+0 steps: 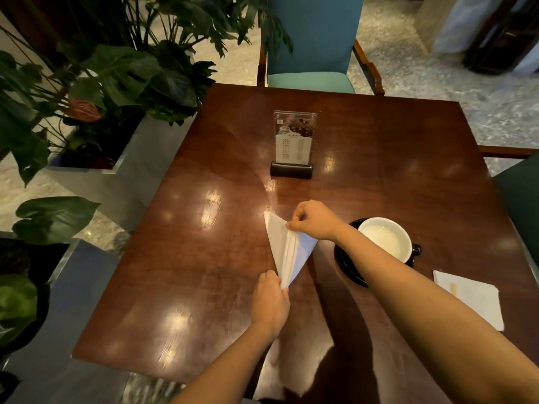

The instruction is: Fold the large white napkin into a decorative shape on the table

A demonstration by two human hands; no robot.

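The large white napkin [287, 249] is folded into a narrow triangle with several layered pleats, its point toward me, over the dark wooden table [204, 258]. My left hand [269, 304] pinches the lower tip of the napkin. My right hand [313, 220] pinches the upper right edge of the folds. The napkin's far left corner sticks out free at the top.
A white cup with pale liquid [385, 239] on a black saucer [347, 266] stands just right of the napkin, under my right forearm. A small paper napkin [469, 298] lies at the right edge. A menu stand [294, 144] is mid-table. Plants [102, 83] crowd the left; a teal chair [312, 42] stands opposite.
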